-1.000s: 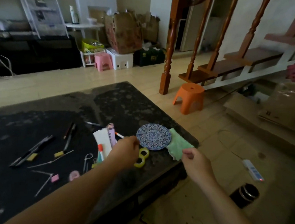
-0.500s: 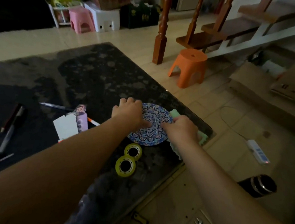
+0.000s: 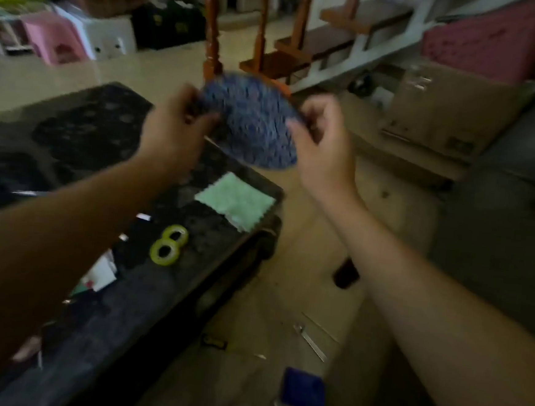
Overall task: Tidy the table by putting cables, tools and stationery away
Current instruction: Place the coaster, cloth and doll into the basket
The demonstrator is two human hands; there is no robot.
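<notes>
A round blue patterned mat (image 3: 250,121) is held up in the air above the table's far corner, blurred by motion. My left hand (image 3: 172,131) grips its left edge and my right hand (image 3: 322,143) pinches its right edge. Below them, on the dark stone table (image 3: 83,130), lies a pale green cloth (image 3: 236,200) near the corner. Two yellow tape rolls (image 3: 168,244) sit side by side near the front edge. White paper and small stationery (image 3: 99,274) peek out from under my left forearm.
Past the table edge is tiled floor with a dark cylinder (image 3: 345,273), a blue object (image 3: 302,390) and small metal bits. A wooden stair post (image 3: 212,28), cardboard boxes (image 3: 453,108), a pink stool (image 3: 56,39) and a grey sofa edge (image 3: 518,177) stand around.
Both hands have lifted the blue mat off the table and raised it. The green cloth now lies fully uncovered. The view has swung to the right and down.
</notes>
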